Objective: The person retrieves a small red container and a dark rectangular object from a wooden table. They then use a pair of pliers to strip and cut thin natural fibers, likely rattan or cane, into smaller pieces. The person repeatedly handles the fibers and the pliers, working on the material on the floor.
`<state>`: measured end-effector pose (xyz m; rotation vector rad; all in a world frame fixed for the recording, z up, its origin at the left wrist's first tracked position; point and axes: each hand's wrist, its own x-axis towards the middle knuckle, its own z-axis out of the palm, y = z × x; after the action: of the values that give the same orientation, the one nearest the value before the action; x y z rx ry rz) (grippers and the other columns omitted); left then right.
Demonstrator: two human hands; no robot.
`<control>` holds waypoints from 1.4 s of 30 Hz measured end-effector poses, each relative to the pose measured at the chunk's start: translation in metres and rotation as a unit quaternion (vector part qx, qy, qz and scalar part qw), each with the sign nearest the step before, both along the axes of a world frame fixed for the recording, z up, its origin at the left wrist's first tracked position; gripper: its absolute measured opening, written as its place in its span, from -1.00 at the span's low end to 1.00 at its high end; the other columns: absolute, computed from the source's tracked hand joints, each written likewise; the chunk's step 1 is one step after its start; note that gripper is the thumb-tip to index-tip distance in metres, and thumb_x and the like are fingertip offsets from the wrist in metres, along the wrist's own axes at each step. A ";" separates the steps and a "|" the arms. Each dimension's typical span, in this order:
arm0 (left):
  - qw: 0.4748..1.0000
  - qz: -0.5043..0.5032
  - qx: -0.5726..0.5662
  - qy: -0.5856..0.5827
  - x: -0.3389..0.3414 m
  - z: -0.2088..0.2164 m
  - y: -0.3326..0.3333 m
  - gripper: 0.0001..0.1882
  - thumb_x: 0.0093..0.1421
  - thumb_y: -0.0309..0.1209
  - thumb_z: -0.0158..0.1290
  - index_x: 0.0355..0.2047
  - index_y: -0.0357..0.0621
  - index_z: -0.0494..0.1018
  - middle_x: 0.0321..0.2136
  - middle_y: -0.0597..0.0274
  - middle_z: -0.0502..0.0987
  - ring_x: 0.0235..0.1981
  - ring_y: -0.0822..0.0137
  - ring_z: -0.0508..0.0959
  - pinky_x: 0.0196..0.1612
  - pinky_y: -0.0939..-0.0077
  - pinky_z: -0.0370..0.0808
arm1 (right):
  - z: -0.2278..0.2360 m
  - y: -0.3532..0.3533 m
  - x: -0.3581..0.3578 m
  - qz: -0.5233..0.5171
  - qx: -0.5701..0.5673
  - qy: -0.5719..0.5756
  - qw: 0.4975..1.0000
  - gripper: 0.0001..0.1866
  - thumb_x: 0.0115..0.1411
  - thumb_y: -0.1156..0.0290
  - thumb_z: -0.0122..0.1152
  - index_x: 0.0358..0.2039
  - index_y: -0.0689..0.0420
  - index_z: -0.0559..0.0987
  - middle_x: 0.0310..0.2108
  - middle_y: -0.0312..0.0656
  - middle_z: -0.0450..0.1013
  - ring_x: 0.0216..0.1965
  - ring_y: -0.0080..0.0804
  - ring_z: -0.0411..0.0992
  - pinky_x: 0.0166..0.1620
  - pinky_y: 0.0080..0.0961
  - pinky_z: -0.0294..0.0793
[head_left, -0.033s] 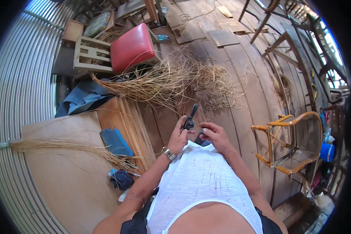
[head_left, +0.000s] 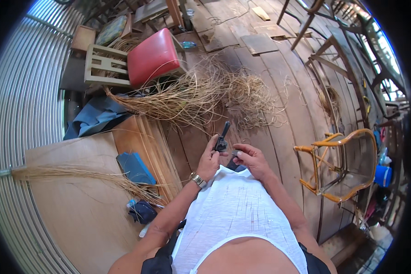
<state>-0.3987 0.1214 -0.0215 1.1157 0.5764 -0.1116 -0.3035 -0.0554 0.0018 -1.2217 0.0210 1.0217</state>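
Note:
My left hand (head_left: 210, 160) is closed around a small black metal tool (head_left: 221, 144) with a straight dark handle pointing up and away from me. Its exact kind is not clear. A wristwatch sits on that wrist. Just to the right, my right hand (head_left: 252, 160) has its thumb and fingers pinched together around a small dark piece (head_left: 235, 154), too small to name. The two hands are close together but apart, in front of my white shirt (head_left: 235, 205). Beyond them, a long bundle of cane strips (head_left: 178, 100) and a tangled heap of thin shavings (head_left: 251, 93) lie on the plank floor.
A chair with a red seat (head_left: 153, 57) lies at the upper left. Left of me, a board (head_left: 77, 201) bears a blue block (head_left: 136, 168), cane strands (head_left: 73, 171) and a dark pouch (head_left: 143, 211). To the right stands an orange-brown cane chair frame (head_left: 347, 166).

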 end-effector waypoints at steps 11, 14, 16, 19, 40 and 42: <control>0.995 -0.091 0.021 0.014 0.019 0.004 -0.004 -0.59 0.27 -0.54 -0.25 0.10 -0.16 0.37 -0.36 0.26 0.58 -0.70 0.69 0.24 -0.64 0.75 0.23 | 0.006 -0.011 0.004 -0.090 0.055 0.072 0.992 -0.72 0.33 0.37 0.10 -0.03 0.24 0.50 -0.27 -0.25 0.53 -0.33 -0.59 0.48 -0.21 -0.62 0.51; 0.995 -0.093 0.042 0.001 0.017 0.005 -0.006 -0.61 0.26 -0.56 -0.25 0.07 -0.20 0.39 -0.38 0.28 0.57 -0.70 0.69 0.22 -0.65 0.75 0.20 | -0.003 -0.009 0.005 -0.095 0.016 0.035 0.995 -0.76 0.35 0.31 0.07 -0.11 0.20 0.54 -0.34 -0.28 0.54 -0.40 -0.62 0.47 -0.28 -0.65 0.51; 0.996 -0.085 0.036 -0.002 0.016 0.006 -0.006 -0.62 0.26 -0.56 -0.24 0.06 -0.21 0.40 -0.38 0.29 0.57 -0.71 0.69 0.21 -0.65 0.76 0.20 | -0.008 -0.006 0.005 -0.075 -0.048 -0.023 0.996 -0.75 0.36 0.28 0.06 -0.15 0.19 0.55 -0.37 -0.28 0.54 -0.44 -0.65 0.46 -0.32 -0.67 0.50; 0.998 -0.069 0.010 0.008 0.014 0.010 -0.004 -0.64 0.28 -0.53 -0.22 0.05 -0.21 0.40 -0.38 0.31 0.57 -0.71 0.69 0.21 -0.66 0.76 0.19 | -0.011 0.001 0.003 -0.074 -0.013 0.001 0.997 -0.74 0.37 0.25 0.05 -0.19 0.18 0.54 -0.39 -0.26 0.54 -0.44 -0.64 0.46 -0.36 -0.67 0.48; 0.977 -0.089 0.191 -0.012 0.021 -0.008 -0.011 -0.74 0.22 -0.29 0.14 -0.27 -0.29 0.56 -0.47 0.34 0.58 -0.42 0.58 0.47 -0.34 0.61 0.42 | -0.013 -0.002 -0.012 0.016 -0.128 -0.170 0.977 -0.88 0.23 0.45 0.14 -0.32 0.25 0.50 -0.44 -0.26 0.52 -0.45 -0.57 0.45 -0.37 -0.56 0.43; 0.978 -0.100 0.184 -0.014 0.022 -0.006 -0.012 -0.74 0.23 -0.28 0.14 -0.29 -0.28 0.56 -0.49 0.32 0.57 -0.45 0.58 0.45 -0.36 0.60 0.41 | -0.008 -0.003 -0.015 0.018 -0.191 -0.259 0.947 -0.87 0.23 0.43 0.12 -0.31 0.23 0.51 -0.42 -0.20 0.53 -0.43 -0.47 0.48 -0.34 -0.48 0.45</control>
<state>-0.3767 0.1098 -0.0272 1.5336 0.4695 -0.1672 -0.3183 -0.0588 -0.0058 -1.8252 -0.2224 0.7162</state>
